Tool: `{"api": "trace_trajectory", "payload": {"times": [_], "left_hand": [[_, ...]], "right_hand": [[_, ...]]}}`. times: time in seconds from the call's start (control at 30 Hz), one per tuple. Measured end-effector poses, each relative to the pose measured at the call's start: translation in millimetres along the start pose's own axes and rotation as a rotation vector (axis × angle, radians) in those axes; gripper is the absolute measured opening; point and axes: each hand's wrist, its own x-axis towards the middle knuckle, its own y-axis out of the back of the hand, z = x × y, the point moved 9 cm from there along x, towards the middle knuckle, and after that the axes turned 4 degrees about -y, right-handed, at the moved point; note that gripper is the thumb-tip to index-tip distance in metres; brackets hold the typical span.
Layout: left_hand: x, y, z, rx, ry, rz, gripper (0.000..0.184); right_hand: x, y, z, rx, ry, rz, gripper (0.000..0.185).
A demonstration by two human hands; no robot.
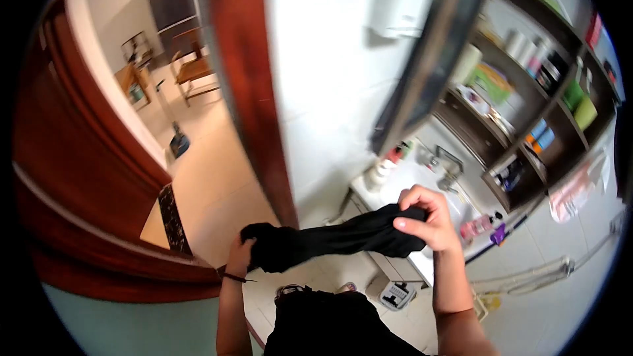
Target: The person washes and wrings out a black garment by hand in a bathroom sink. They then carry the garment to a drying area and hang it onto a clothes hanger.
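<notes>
A black cloth (336, 237), perhaps a garment, is stretched sideways between my two hands, its middle gathered into a narrow twist. My left hand (241, 254), with a dark band at the wrist, grips the bunched left end; the cloth hides most of its fingers. At the other end, my right hand (427, 219) pinches the fabric between thumb and fingers. The cloth hangs in the air in front of my body, its right part overlapping the edge of the white washbasin (412, 181). What kind of garment it is, I cannot make out.
Bottles (379, 175) stand by the basin, and a pink bottle (476, 226) lies at its right. Above is an open cabinet (494, 138) with toiletries. To the left, a wooden door (86, 158) and doorway lead to a room with a chair (194, 69). A small bin (397, 295) stands below.
</notes>
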Motion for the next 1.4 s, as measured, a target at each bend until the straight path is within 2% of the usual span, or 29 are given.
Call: {"api": "trace_trajectory", "payload": {"times": [0.03, 0.07, 0.13, 0.17, 0.2, 0.27, 0.3, 0.4, 0.47, 0.53, 0.6, 0.63, 0.7, 0.73, 0.8, 0.83, 0.87, 0.93, 0.97, 1.07, 1.1, 1.13, 1.2, 1.23, 1.27, 1.33, 1.37, 1.4], "left_hand": [[-5.3, 22.4, 3.0, 0.237, -0.064, 0.011, 0.037], [-11.2, 47.9, 2.1, 0.221, -0.067, 0.055, 0.037], [-31.6, 85.9, 5.2, 0.823, 0.021, -0.019, 0.043], [-49.7, 107.4, 16.5, 1.067, 0.011, 0.096, 0.038], [-56.5, 131.1, 18.0, 1.056, 0.034, 0.136, 0.038], [-66.5, 164.2, 12.6, 1.02, 0.138, 0.022, 0.045], [-70.8, 180.6, 14.4, 1.034, 0.041, 0.045, 0.045], [-91.4, 205.9, 80.8, 1.163, 0.155, 0.081, 0.046], [-89.7, 229.9, 101.4, 1.106, 0.11, 0.091, 0.048], [-89.5, 236.0, 172.5, 0.802, -0.349, 0.277, 0.059], [-62.5, 243.6, 195.6, 0.482, -0.389, 0.193, 0.077], [-44.1, 246.1, 201.3, 0.482, -0.37, 0.204, 0.077], [-3.6, 235.0, 221.7, 0.092, -0.51, 0.023, 0.069], [14.4, 243.4, 220.1, 0.091, -0.494, 0.031, 0.069], [58.7, 260.3, 201.6, -0.06, -0.293, -0.051, 0.052], [70.5, 274.4, 213.5, -0.027, -0.24, 0.039, 0.038], [87.4, 290.4, 222.5, -0.17, -0.24, 0.156, 0.035], [114.9, 323.7, 241.1, -0.416, -0.333, 0.319, 0.034], [129.5, 337.3, 250.5, -0.473, -0.329, 0.328, 0.041], [174.0, 372.4, 283.3, -0.472, -0.416, 0.386, 0.047], [189.6, 385.7, 285.0, -0.493, -0.366, 0.462, 0.055], [210.9, 395.0, 301.8, -0.469, -0.395, 0.441, 0.055], [244.4, 405.5, 330.5, -0.508, -0.48, 0.323, 0.059], [261.1, 413.4, 342.2, -0.521, -0.531, 0.286, 0.062], [276.4, 424.9, 346.7, -0.546, -0.556, 0.275, 0.061], [308.7, 442.3, 362.1, -0.5, -0.6, 0.268, 0.061], [327.7, 454.0, 366.5, -0.486, -0.644, 0.246, 0.06], [346.0, 467.4, 367.1, -0.474, -0.634, 0.272, 0.06]], "right_hand": [[12.3, -35.9, -2.9, 0.035, 0.017, -0.048, 0.022], [24.6, -71.4, -5.7, 0.071, 0.032, -0.097, 0.021], [47.0, -146.5, -20.5, 0.124, 0.082, -0.246, 0.02], [57.9, -177.0, -24.4, 0.152, 0.09, -0.293, 0.02], [68.7, -207.4, -27.8, 0.181, 0.1, -0.338, 0.021], [92.2, -257.8, -42.4, 0.167, 0.153, -0.332, 0.022], [104.1, -279.3, -45.1, 0.2, 0.12, -0.311, 0.024], [140.1, -338.4, -45.1, 0.36, 0.139, -0.45, 0.023], [161.7, -372.4, -52.9, 0.339, 0.162, -0.532, 0.023], [179.8, -409.5, -58.4, 0.239, 0.239, -0.717, 0.02], [197.9, -454.4, -77.4, 0.118, 0.424, -0.855, 0.02], [208.8, -476.6, -79.9, 0.123, 0.459, -0.886, 0.019], [233.0, -514.9, -80.4, 0.105, 0.493, -0.949, 0.018], [247.3, -532.2, -76.7, 0.129, 0.492, -0.962, 0.018], [287.0, -556.9, -68.8, 0.101, 0.537, -0.924, 0.017], [313.1, -562.8, -59.3, 0.101, 0.517, -0.846, 0.018], [340.7, -566.0, -47.4, 0.104, 0.496, -0.764, 0.019], [395.3, -571.6, -7.9, 0.344, 0.349, -0.739, 0.036], [418.4, -577.1, 4.9, 0.409, 0.308, -0.759, 0.043], [482.6, -612.2, 65.1, 0.582, 0.178, -0.854, 0.067], [494.1, -631.8, 92.3, 0.559, 0.061, -0.921, 0.069], [501.4, -645.2, 108.2, 0.454, -0.067, -0.973, 0.075], [515.6, -672.5, 133.5, 0.264, -0.009, -1.049, 0.086], [524.7, -686.8, 148.7, 0.274, 0.023, -1.088, 0.082], [531.3, -698.7, 163.3, 0.172, -0.022, -1.161, 0.069], [560.9, -711.7, 175.6, 0.31, -0.122, -1.133, 0.051], [583.8, -716.1, 177.0, 0.293, -0.117, -1.133, 0.051], [608.7, -716.1, 176.2, 0.386, -0.17, -1.07, 0.039]]}}
